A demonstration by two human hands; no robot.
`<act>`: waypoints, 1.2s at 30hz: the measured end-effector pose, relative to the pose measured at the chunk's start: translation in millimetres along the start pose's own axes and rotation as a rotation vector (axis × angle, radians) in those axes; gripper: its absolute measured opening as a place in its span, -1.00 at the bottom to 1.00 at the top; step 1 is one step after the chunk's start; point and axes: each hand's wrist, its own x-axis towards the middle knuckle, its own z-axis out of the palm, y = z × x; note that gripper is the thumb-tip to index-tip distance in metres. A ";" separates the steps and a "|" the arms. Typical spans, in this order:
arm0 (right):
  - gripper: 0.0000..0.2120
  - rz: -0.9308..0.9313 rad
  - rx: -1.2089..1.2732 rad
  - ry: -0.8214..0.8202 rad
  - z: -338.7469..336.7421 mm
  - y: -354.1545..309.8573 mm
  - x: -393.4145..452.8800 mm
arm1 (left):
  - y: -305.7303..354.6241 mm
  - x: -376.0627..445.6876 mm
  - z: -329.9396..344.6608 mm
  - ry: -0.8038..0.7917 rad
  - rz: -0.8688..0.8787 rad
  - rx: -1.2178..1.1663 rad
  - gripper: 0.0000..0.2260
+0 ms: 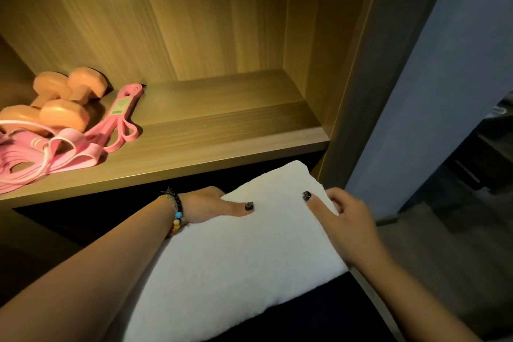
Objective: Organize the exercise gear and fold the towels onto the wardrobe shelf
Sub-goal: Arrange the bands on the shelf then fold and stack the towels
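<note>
A folded white towel (244, 253) is held level in front of the wardrobe shelf (222, 130), just below its front edge. My left hand (211, 205) grips its left side, thumb on top and fingers underneath. Along the right edge my right hand (344, 219) grips it the same way. On the left part of the shelf lie two orange dumbbells (58, 103), pink resistance bands (122, 116) and a pink skipping rope (27, 158) in a loose pile.
The wardrobe's right side panel (358, 86) stands close to the towel's right corner. The right half of the shelf is bare wood. Beyond the panel are a blue wall (433, 91) and dark furniture (488, 153) on the floor.
</note>
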 end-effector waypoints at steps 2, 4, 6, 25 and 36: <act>-0.62 -0.125 -0.028 0.047 0.2 -1.6 -8.7 | -11.3 -10.3 -5.4 0.127 0.039 -0.106 0.09; -0.44 -0.176 -0.066 0.039 0.7 -8.1 -11.1 | -9.2 -27.3 -15.3 0.232 0.066 -0.251 -0.14; -0.19 -0.135 -0.003 0.035 1.7 -18.8 -9.0 | 1.3 -44.1 -24.2 0.307 0.118 -0.441 -0.32; -0.02 -0.441 -0.913 -0.227 37.5 -57.7 47.5 | 81.9 90.8 -37.8 0.771 -0.054 -0.881 -0.50; 0.19 -0.613 -1.165 -0.083 59.7 -35.5 64.8 | 93.3 130.6 -64.6 0.721 -0.147 -0.704 -0.44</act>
